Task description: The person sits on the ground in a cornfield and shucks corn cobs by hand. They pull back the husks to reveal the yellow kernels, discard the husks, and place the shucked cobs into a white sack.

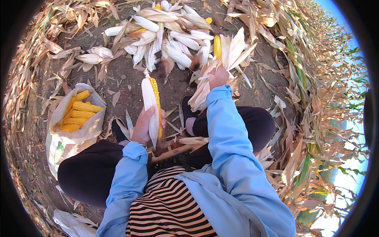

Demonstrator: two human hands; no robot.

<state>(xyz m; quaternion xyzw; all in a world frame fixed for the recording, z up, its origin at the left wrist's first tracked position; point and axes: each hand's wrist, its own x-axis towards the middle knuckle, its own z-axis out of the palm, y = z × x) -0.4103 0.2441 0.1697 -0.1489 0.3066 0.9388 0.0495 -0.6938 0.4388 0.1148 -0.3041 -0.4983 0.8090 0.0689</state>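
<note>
My left hand (145,124) grips an ear of corn (155,94) held nearly upright. A pale husk leaf (149,97) still covers its left side, while rows of yellow kernels show on the right; brown silk hangs at its lower end. Farther to the right, my right hand (218,77) is closed around a bunch of dry husk leaves (202,89). Just beyond those fingers stands a bare yellow cob (217,47) with peeled husk (235,51) spread beside it; whether it is joined to the bunch in my hand I cannot tell.
A pile of husked and unhusked corn ears (174,38) lies ahead on the soil (124,77). At left, an open woven sack (71,136) holds several bare yellow cobs (84,114). Dry cornstalks (284,71) bank up on both sides. A white bag (72,223) lies at lower left.
</note>
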